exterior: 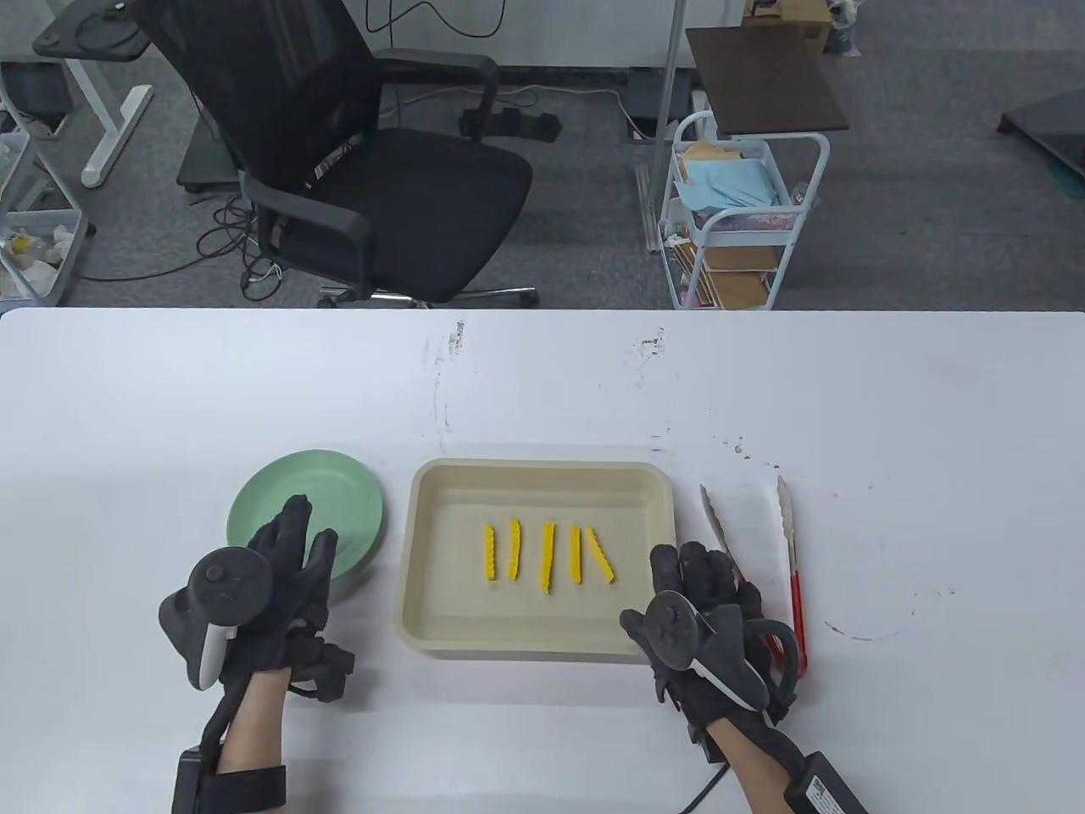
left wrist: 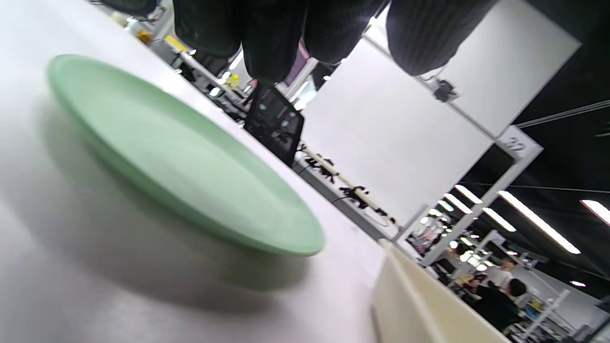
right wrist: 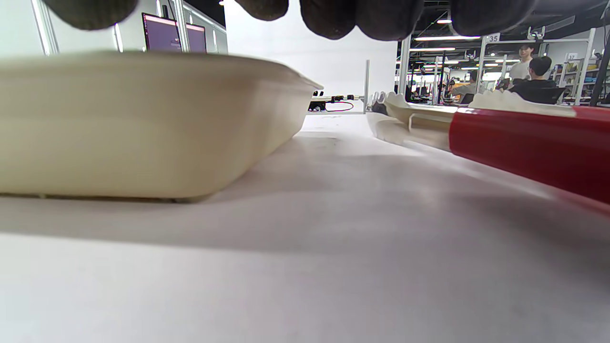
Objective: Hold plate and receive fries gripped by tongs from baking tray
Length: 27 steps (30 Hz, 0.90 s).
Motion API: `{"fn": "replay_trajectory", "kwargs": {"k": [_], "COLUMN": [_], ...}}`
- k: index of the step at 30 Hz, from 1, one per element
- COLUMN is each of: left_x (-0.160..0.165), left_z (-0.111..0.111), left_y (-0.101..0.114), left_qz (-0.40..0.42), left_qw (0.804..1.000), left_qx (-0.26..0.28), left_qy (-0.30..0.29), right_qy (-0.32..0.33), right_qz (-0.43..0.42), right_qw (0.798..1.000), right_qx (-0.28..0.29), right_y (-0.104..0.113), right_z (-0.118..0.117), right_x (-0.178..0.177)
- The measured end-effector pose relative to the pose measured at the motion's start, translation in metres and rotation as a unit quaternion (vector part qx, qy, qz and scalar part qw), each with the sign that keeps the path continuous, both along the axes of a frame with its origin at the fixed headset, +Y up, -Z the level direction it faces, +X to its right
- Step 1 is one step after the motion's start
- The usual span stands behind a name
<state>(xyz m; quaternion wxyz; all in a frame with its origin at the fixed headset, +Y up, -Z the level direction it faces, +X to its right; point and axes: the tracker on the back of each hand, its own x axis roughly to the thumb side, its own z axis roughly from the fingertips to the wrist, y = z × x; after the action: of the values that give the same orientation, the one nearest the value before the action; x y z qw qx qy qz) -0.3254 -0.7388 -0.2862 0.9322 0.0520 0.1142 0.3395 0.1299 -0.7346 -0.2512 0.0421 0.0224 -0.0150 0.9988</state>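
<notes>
Red-handled tongs (exterior: 784,564), tips pointing away.

Open-plan office: black mesh swivel chair (exterior: 356,161), white height-adjustable desk frame (exterior: 102,93), grey carpet (exterior: 915,220), long ceiling strip lights (left wrist: 538,221).

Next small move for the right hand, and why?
Probably close the right hand around the red handles of the tongs and lift: they lie open on the table beside the baking tray, and the five fries are untouched.
</notes>
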Motion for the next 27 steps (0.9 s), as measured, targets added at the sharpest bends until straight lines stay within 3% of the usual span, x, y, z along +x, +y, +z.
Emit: {"fn": "replay_trajectory", "kwargs": {"k": [3, 7, 12, 19, 23, 27], "left_x": [-0.006, -0.014, -0.023, -0.033, -0.044, -0.055], "left_z": [-0.014, -0.033, -0.047, -0.055, -0.051, -0.040], "left_y": [-0.010, -0.017, -0.027, -0.021, -0.019, -0.015], "left_qz": [-0.023, -0.076, -0.095, -0.072, -0.081, 0.008], "left_qw": [0.994, 0.970, 0.949, 0.949, 0.955, 0.972], "left_qx": [-0.101, -0.217, -0.277, -0.272, -0.234, -0.158], "left_qy": [0.030, 0.083, 0.113, 0.145, 0.165, 0.176], "right_qy": [-0.003, 0.005, 0.012, 0.010, 0.001, 0.003], "right_qz": [-0.017, -0.024, -0.021, -0.016, -0.002, 0.003], "right_qw": [1.000, 1.000, 1.000, 1.000, 1.000, 1.000], "right_qx": [0.008, 0.009, 0.007, 0.007, 0.020, 0.020], "right_y": [0.003, 0.006, 0.007, 0.007, 0.010, 0.010], "right_z": [0.001, 0.004, 0.006, 0.007, 0.009, 0.010], "right_x": [-0.003, -0.009, -0.014, -0.013, -0.015, -0.017]}}
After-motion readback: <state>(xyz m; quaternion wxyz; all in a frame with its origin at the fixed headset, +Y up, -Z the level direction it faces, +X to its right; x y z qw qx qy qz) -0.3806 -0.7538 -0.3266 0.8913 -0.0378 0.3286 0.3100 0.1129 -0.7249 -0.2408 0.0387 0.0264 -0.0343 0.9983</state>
